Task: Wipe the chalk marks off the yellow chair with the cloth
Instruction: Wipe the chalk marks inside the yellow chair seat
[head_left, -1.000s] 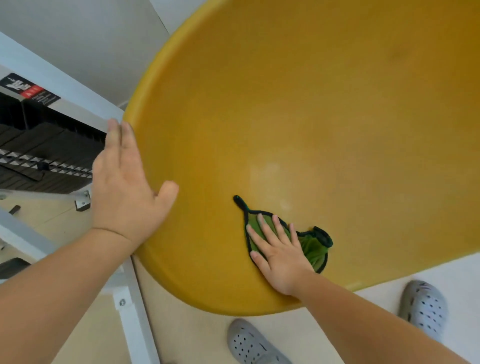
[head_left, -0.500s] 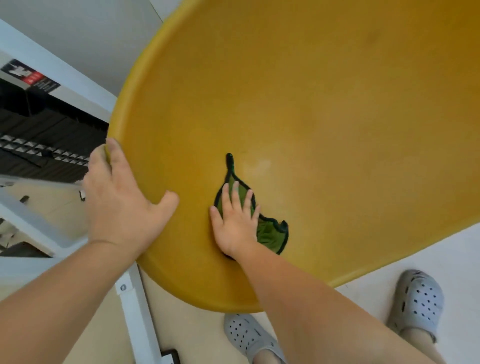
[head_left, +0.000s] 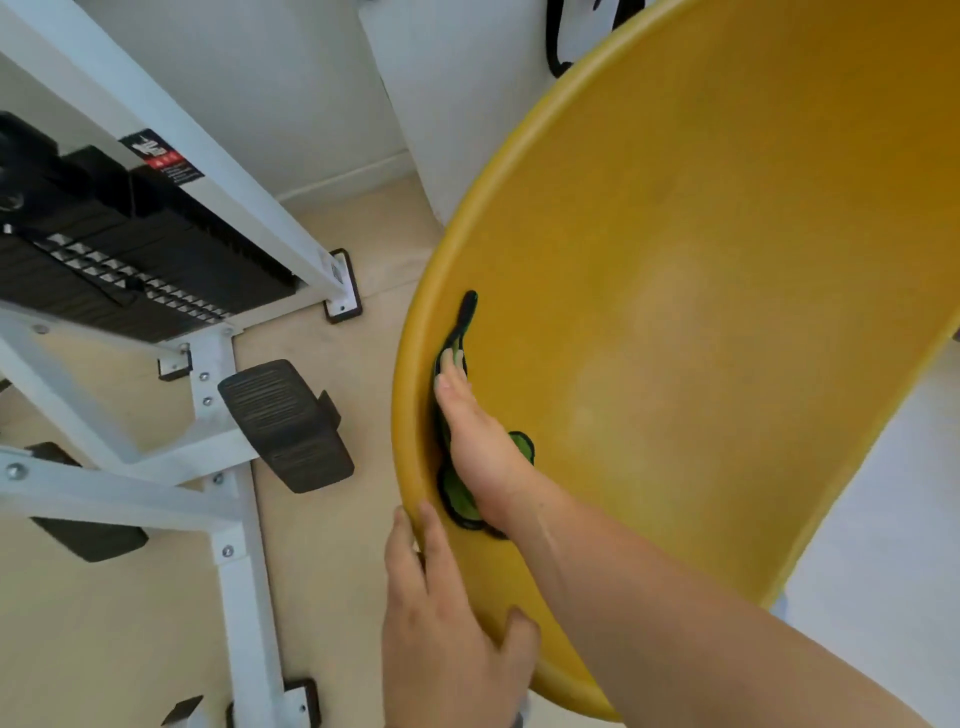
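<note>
Upper left: white machine frame (head_left: 228, 200) with black weight stack (head_left: 130, 249). Bottom centre: left hand (head_left: 452, 639) rests straight-fingered along the yellow chair (head_left: 701, 312) rim, thumb on its inner face. Centre: right hand (head_left: 478, 441), fingers together and flat, presses the green cloth (head_left: 460, 499) against the chair's left inner wall.

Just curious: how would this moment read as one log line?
right hand presses cloth on yellow chair | left hand rests on rim

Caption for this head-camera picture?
Right hand presses a green, black-edged cloth against the yellow plastic chair while left hand steadies its rim.
</note>
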